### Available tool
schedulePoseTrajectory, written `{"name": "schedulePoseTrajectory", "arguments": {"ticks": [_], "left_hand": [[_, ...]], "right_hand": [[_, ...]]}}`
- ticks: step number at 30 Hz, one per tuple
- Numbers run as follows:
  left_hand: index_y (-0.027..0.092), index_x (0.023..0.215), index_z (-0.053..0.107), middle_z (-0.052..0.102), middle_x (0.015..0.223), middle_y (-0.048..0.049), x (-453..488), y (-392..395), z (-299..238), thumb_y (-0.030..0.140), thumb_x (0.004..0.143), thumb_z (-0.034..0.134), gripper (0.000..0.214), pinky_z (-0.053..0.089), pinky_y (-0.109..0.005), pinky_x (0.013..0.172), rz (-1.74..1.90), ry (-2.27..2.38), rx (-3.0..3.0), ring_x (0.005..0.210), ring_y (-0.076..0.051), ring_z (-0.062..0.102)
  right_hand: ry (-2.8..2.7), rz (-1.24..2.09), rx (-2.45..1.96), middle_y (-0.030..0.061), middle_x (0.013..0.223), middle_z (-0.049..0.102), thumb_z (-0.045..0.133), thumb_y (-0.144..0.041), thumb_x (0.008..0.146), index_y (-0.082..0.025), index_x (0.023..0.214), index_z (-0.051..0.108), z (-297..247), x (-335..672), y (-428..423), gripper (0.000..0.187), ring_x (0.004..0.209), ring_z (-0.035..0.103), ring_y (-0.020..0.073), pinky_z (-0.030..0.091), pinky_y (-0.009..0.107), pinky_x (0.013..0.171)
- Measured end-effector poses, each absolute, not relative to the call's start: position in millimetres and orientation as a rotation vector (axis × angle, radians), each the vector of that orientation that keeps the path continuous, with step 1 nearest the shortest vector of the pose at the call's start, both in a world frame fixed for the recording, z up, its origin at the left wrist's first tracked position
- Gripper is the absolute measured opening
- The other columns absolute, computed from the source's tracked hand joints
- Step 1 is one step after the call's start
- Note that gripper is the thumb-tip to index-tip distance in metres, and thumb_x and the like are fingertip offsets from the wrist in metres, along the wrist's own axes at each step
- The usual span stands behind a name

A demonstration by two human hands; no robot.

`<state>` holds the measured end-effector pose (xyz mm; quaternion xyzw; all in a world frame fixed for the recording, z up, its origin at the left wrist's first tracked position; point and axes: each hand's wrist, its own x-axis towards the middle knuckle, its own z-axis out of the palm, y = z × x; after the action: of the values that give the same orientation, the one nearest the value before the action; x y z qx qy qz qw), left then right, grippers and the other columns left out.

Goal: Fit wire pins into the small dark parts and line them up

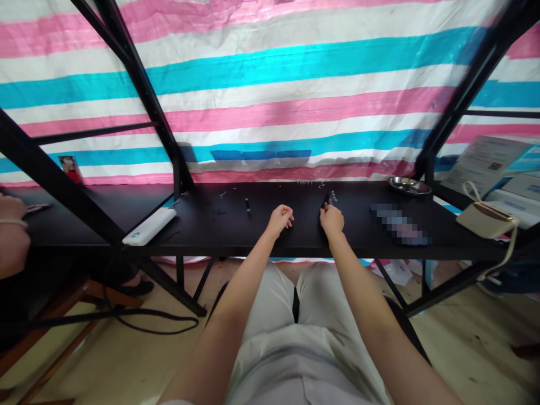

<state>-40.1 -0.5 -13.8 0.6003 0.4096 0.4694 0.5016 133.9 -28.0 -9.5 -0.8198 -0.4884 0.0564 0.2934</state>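
Note:
Over the black table (202, 233), my left hand (281, 221) is closed with its fingers curled in. Whether anything small sits between its thumb and fingertips cannot be made out. My right hand (332, 219) is wrapped round a small dark object (325, 200), mostly hidden by the fingers. Just beyond its knuckles shows a cluster of small clear, shiny pieces (332, 197); whether they are part of the held object is unclear. Left of my hands stands a short black tube with a pale band (247, 205). A thin black tangle (219, 212) lies farther left.
Small whitish bits (304, 182) line the table's back edge. A round metal dish (409, 186) and a pixelated item (400, 225) lie right, near a beige bag (485, 218). A white oblong device (149, 226) sits left, below black frame posts (147, 101). Another person's arm (12, 236) is far left.

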Motion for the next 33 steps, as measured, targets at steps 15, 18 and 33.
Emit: {"name": "schedulePoseTrajectory", "arguments": {"ticks": [15,18,33], "left_hand": [[0.015,0.074,0.047,0.054,0.054,0.0046,-41.2,2.1,-17.5,0.017,0.079,0.053,0.008,0.031,-0.015,0.036,1.134,0.986,1.439,0.035,-0.004,0.048],[0.016,0.074,0.046,0.054,0.055,0.0047,-41.3,1.6,-16.8,0.017,0.079,0.052,0.008,0.031,-0.015,0.036,1.140,0.984,1.440,0.035,-0.005,0.048],[0.019,0.103,0.048,0.028,0.137,-0.0114,-55.4,3.5,-13.5,0.006,0.073,0.050,0.032,0.043,-0.026,0.087,1.910,1.496,1.251,0.093,-0.011,0.056]], "right_hand": [[-1.199,0.137,-2.270,0.0207,0.094,0.064,0.055,-0.037,0.081,-0.012,0.092,0.067,-6.9,151.3,-36.2,0.030,0.093,0.062,0.0296,0.047,0.040,0.078],[-1.190,0.145,-2.266,0.0209,0.094,0.064,0.057,-0.039,0.080,-0.011,0.090,0.067,-7.3,152.8,-34.3,0.031,0.093,0.062,0.0300,0.047,0.040,0.078],[-1.171,0.169,-2.269,0.0183,0.094,0.064,0.060,-0.043,0.076,-0.013,0.092,0.062,-8.0,150.4,-39.9,0.033,0.091,0.062,0.0286,0.046,0.037,0.075]]}}
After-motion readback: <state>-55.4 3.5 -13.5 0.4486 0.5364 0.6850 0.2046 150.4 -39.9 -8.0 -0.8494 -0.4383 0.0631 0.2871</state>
